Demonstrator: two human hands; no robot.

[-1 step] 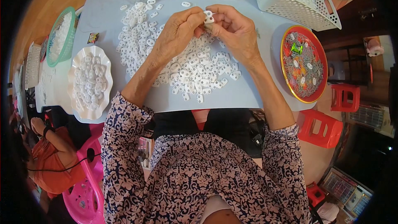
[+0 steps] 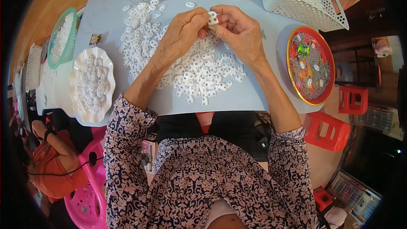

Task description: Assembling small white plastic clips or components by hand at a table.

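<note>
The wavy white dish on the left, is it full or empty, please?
Fairly full: white pieces cover most of the dish.

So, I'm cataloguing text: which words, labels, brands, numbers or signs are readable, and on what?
No text is readable.
Held white piece: no legible marking.
Small dark wrapper: too small.
Green wrapper in red tray: too small.
Anything printed elsewhere: too small or blurred.
</note>
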